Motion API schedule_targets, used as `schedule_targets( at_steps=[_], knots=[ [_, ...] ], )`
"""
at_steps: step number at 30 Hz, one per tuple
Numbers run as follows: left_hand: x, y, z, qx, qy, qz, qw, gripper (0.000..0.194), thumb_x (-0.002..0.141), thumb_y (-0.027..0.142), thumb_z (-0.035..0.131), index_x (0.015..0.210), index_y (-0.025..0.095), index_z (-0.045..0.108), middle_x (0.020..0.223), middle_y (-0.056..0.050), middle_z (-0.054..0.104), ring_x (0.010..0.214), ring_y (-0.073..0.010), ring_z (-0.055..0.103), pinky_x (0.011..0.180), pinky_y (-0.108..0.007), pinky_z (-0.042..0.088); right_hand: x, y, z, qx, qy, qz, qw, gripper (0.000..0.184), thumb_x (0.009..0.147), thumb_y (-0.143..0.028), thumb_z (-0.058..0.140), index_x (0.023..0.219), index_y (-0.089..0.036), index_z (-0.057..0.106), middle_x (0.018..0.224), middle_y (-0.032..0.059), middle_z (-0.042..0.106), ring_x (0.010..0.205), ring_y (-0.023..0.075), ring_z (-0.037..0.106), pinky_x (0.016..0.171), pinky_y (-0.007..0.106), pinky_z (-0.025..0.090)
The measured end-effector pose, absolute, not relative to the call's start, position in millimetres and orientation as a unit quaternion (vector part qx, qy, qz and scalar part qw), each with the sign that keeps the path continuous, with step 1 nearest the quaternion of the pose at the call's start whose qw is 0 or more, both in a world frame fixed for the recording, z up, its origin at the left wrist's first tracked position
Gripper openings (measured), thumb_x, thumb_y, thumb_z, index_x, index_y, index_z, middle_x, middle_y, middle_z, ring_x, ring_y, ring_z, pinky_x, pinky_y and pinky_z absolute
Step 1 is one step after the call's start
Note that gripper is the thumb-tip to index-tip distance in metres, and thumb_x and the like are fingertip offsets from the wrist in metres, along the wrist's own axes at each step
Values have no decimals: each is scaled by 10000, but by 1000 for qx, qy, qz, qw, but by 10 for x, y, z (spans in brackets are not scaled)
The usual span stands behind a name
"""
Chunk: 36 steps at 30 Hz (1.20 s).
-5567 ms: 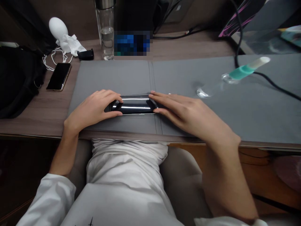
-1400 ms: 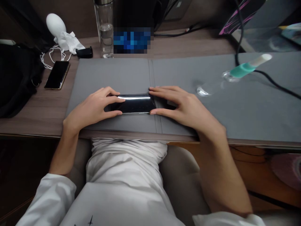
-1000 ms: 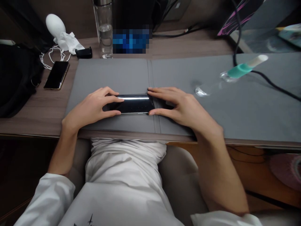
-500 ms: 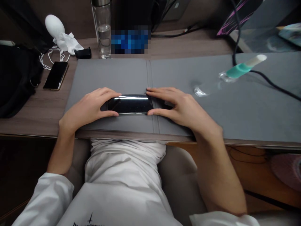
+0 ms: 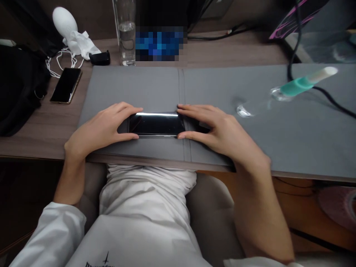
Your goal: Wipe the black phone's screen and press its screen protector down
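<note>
A dark-screened smartphone lies sideways, screen up, on the grey desk mat. A bright strip of light reflects along its far edge. My left hand grips its left end, thumb on the near edge and fingers on the far edge. At the other end, my right hand holds the phone in the same manner. Under the right palm something dark is partly hidden. Beyond that hand lies a clear bottle with a teal neck and a white cap.
Another phone rests on the wood at the left, near white cords, a white rounded device and a small black object. A glass water bottle stands at the back. A black cable crosses the mat's right side.
The view has shifted slightly, so the bottle on the mat and the cable appear farther right. Both hands keep their hold on the phone's ends.
</note>
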<state>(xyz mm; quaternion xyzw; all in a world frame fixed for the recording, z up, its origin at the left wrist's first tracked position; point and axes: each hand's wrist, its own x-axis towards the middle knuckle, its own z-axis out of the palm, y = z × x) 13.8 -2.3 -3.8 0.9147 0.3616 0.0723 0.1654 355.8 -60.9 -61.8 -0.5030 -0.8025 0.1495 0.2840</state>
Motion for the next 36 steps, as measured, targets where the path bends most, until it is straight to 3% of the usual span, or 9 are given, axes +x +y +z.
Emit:
schedule_targets(
  at_steps=[5, 19, 27, 31, 33, 36],
  knots=[
    [91, -12, -57, 916, 365, 64, 157, 704, 1029, 514, 771, 1644, 272, 529, 1496, -109, 642, 1351, -321, 650, 1147, -444, 526, 3563, -623, -604, -500, -809, 143, 273, 656, 1005, -705, 684, 1543, -329, 692, 1602, 81, 695, 1462, 396, 655, 1220, 623, 531],
    [47, -22, -69, 907, 371, 77, 182, 706, 1042, 545, 759, 1655, 291, 521, 1361, -87, 679, 1235, -285, 694, 1090, -409, 560, 3522, -659, -612, -482, -822, 116, 281, 680, 1047, -637, 668, 1618, -271, 622, 1583, 144, 701, 1446, 396, 668, 1193, 624, 548],
    [37, -37, -96, 915, 352, 83, 178, 648, 1075, 546, 706, 1643, 301, 514, 1408, -93, 699, 1252, -279, 703, 1070, -420, 583, 3502, -667, -599, -483, -824, 116, 274, 659, 1057, -589, 686, 1632, -282, 585, 1597, 155, 688, 1447, 392, 669, 1176, 637, 556],
    [42, -41, -164, 909, 351, 106, 197, 570, 1058, 443, 735, 1578, 275, 571, 1425, -98, 690, 1311, -288, 672, 1146, -445, 556, 3488, -677, -610, -483, -823, 120, 275, 639, 1067, -535, 705, 1637, -279, 572, 1608, 156, 679, 1436, 389, 673, 1175, 635, 550],
    [54, -49, -201, 904, 358, 106, 210, 634, 1046, 464, 750, 1613, 280, 532, 1445, -112, 664, 1332, -302, 652, 1180, -474, 541, 3481, -689, -622, -488, -820, 124, 274, 633, 1069, -512, 712, 1642, -287, 562, 1615, 152, 673, 1445, 392, 665, 1180, 636, 541],
    [76, -63, -234, 898, 384, 98, 191, 870, 984, 643, 787, 1689, 279, 429, 1541, -160, 580, 1442, -363, 570, 1254, -554, 480, 3471, -711, -633, -492, -818, 123, 272, 638, 1074, -508, 705, 1647, -282, 541, 1623, 158, 664, 1470, 398, 643, 1192, 641, 529]
  ],
)
